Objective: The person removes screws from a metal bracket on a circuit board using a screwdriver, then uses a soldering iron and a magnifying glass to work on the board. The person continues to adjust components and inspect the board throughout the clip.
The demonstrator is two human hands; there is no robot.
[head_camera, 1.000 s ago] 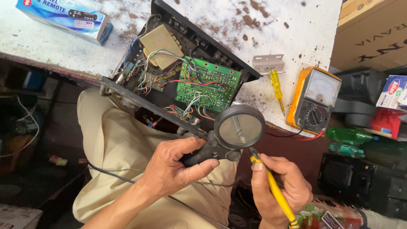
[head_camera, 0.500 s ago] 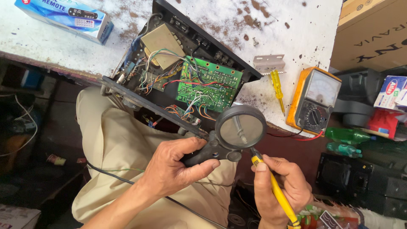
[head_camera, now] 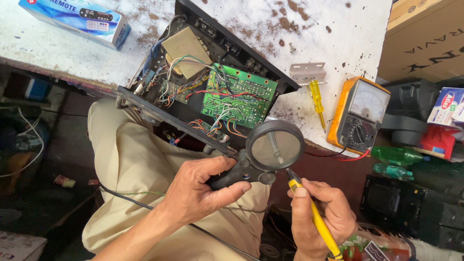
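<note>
One black magnifying glass (head_camera: pixel 270 150) sits over the person's lap, its handle gripped in the closed left hand (head_camera: pixel 203 193). The right hand (head_camera: pixel 321 215) is closed around one yellow probe (head_camera: pixel 314 217), its tip touching the lens rim. Just above, one open black chassis (head_camera: pixel 203 87) overhanging the white table's (head_camera: pixel 348 34) edge holds one green circuit board (head_camera: pixel 237 96) and loose wires. One yellow screwdriver (head_camera: pixel 316 101) and one orange multimeter (head_camera: pixel 360 113) lie nearby on the right.

My left hand (head_camera: pixel 203 193) sits low centre, forearm coming in from bottom left, fingers curled shut, thumb pointing right. My right hand (head_camera: pixel 321 217) is lower right, fingers pinched in a pen-style grip, index extended.
</note>
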